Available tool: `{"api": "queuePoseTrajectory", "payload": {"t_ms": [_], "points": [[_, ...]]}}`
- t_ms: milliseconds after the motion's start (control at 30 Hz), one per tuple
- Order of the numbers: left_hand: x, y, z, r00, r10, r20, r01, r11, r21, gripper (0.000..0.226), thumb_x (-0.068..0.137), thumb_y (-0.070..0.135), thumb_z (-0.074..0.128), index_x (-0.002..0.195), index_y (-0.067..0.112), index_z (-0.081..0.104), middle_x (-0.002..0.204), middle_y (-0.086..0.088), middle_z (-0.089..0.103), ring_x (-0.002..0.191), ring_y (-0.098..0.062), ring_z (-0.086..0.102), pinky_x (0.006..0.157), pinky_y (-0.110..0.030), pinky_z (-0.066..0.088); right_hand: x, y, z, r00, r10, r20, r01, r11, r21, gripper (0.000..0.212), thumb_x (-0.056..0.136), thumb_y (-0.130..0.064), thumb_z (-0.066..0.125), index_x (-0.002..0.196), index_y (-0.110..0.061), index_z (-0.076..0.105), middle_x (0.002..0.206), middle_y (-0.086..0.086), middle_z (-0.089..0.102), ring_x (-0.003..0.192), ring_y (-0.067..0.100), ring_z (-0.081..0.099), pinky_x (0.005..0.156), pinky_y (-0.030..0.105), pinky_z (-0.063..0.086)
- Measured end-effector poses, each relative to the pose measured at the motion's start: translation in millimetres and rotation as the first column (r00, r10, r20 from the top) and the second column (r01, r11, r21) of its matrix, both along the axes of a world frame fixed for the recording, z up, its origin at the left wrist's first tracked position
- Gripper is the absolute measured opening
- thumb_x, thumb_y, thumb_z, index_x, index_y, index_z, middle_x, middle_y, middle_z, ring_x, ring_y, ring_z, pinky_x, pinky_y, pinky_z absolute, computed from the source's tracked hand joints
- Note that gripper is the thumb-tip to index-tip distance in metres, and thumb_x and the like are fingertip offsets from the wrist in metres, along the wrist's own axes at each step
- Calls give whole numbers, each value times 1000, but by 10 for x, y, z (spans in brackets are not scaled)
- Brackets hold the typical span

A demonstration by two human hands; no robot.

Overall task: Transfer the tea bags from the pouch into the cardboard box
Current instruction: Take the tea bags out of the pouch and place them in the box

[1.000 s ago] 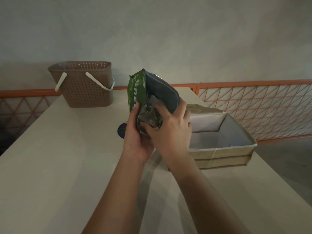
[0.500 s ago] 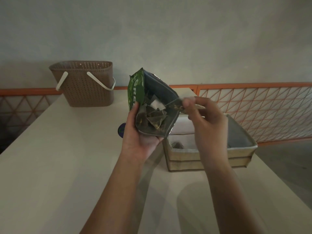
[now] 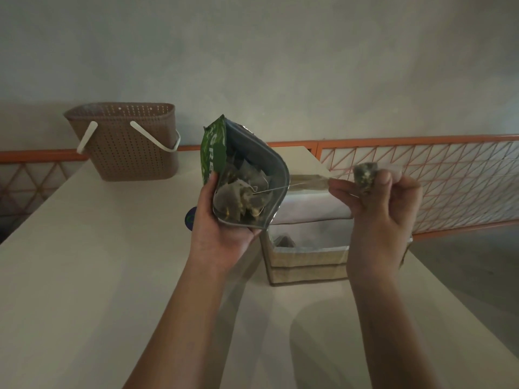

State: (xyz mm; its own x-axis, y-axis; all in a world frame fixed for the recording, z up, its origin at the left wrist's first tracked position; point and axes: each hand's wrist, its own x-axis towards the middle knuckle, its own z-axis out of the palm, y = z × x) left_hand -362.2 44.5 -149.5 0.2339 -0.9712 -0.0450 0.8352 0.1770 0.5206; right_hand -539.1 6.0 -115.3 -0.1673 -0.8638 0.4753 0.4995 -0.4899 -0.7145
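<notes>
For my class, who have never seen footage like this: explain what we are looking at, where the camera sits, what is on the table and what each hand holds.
There is no machine here, only a person's two bare hands. The camera is worn on the person's head and looks forward and down, so the arms reach in from the bottom. The left hand grips an open green pouch with tea bags inside. The right hand pinches one tea bag above a cardboard box; a thin string runs from that hand back into the pouch. One tea bag seems to lie in the box already. At the far end of the pale table stands a brown basket with white handles.
</notes>
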Motion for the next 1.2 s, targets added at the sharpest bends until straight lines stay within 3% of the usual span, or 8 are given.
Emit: {"api": "queuePoseTrajectory", "payload": {"t_ms": [100, 200, 300, 500, 700, 800, 1000, 1200], "points": [[-2, 3, 0, 999, -4, -32, 4, 1000, 1, 60, 93, 58, 56, 142, 25, 60, 140, -11, 65, 127, -32, 62, 82, -41, 61, -16, -86, -63, 975, -36, -220, 44, 999, 29, 8, 102, -17, 48, 103, -9, 49, 103, 9, 65, 84, 27, 69, 73, 37, 60], [-2, 21, 22, 995, -41, -87, 41, 999, -2, 65, 90, 57, 60, 143, 19, 60, 141, -13, 64, 129, -32, 61, 90, -40, 59, -14, -155, -187, 811, -101, -576, 152, 988, 40, 10, 97, -24, 58, 99, -15, 62, 96, -4, 69, 85, 9, 67, 74, 26, 57], [0, 22, 17, 994, -37, -105, 38, 999, -1, 65, 89, 57, 62, 140, 17, 62, 137, -15, 66, 116, -33, 67, 83, -40, 61, 9, -159, -307, 678, -125, -724, 161, 987, -20, 7, 94, -26, 62, 94, -23, 68, 98, -8, 66, 89, 5, 63, 72, 14, 49], [-2, 4, 23, 996, -39, -86, 39, 999, -2, 67, 87, 56, 63, 141, 16, 60, 137, -16, 66, 120, -34, 66, 84, -43, 60, 106, -108, -461, 516, -191, -835, 186, 976, -109, 14, 91, -27, 65, 104, -25, 71, 96, -13, 60, 92, 15, 60, 86, 45, 51], [-4, 7, 17, 995, -66, -76, 65, 998, -12, 69, 88, 58, 61, 141, 15, 60, 133, -16, 68, 110, -33, 70, 79, -41, 62, 215, -1, -381, 550, -93, -830, 108, 993, -40, 36, 86, -56, 53, 109, -33, 69, 100, -20, 64, 99, 11, 59, 92, 50, 47], [-8, 16, 18, 996, -58, -61, 58, 998, 0, 68, 84, 58, 62, 135, 13, 64, 136, -19, 66, 106, -34, 70, 77, -40, 62, 263, 10, -377, 464, -25, -886, 55, 998, 0, 47, 79, -70, 52, 104, -35, 71, 104, -21, 66, 103, 7, 58, 96, 49, 44], [-7, 18, 27, 997, -59, -56, 58, 998, -19, 68, 86, 58, 60, 137, 13, 62, 141, -19, 62, 116, -36, 65, 86, -42, 61, 191, 14, -304, 676, 152, -721, -82, 988, 132, 13, 77, -30, 80, 79, -18, 75, 72, -12, 71, 66, -1, 62, 62, 9, 44], [-5, 27, 30, 995, -62, -75, 60, 998, -24, 72, 84, 56, 63, 142, 14, 60, 144, -18, 60, 121, -35, 64, 85, -41, 60, 91, -26, -247, 777, 299, -554, -246, 954, 170, 19, 79, -3, 77, 93, -9, 66, 72, 3, 72, 67, 12, 66, 67, 19, 53]]}}
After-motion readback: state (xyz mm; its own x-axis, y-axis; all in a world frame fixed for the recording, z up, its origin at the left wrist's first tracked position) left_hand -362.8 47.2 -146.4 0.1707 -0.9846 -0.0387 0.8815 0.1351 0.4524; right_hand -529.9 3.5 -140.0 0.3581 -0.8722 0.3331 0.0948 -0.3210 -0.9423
